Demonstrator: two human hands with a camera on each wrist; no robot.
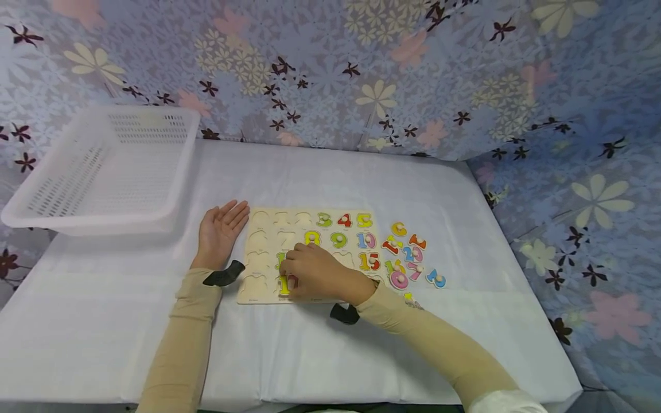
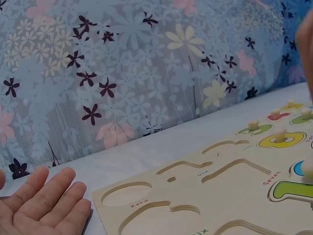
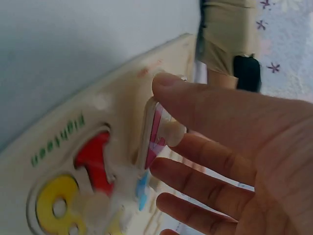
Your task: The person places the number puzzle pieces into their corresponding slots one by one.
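Observation:
The wooden number puzzle board [image 1: 251, 296] lies flat, with several knobbed number pieces set in its right and middle slots. At its lower middle, my right hand [image 1: 317, 271] pinches a number puzzle piece [image 3: 154, 134] between thumb and fingers. That piece stands tilted above the board, beside the seated eighteen piece [image 3: 95, 169]; a yellow 1 and a dark red part show in the head view. Just off the board's left edge, my left hand [image 1: 222, 232] rests palm up with its fingers extended, holding nothing. Empty recesses, including Zero and Seven, show in the left wrist view.
Loose number pieces, among them a blue one [image 1: 436, 279] and a pink 0 [image 1: 399, 280], lie right of the board, some overlapping. A white plastic basket [image 1: 178, 189] stands at the back left of the white-covered table [image 1: 310, 355]. Floral cloth [image 1: 330, 74] hangs behind.

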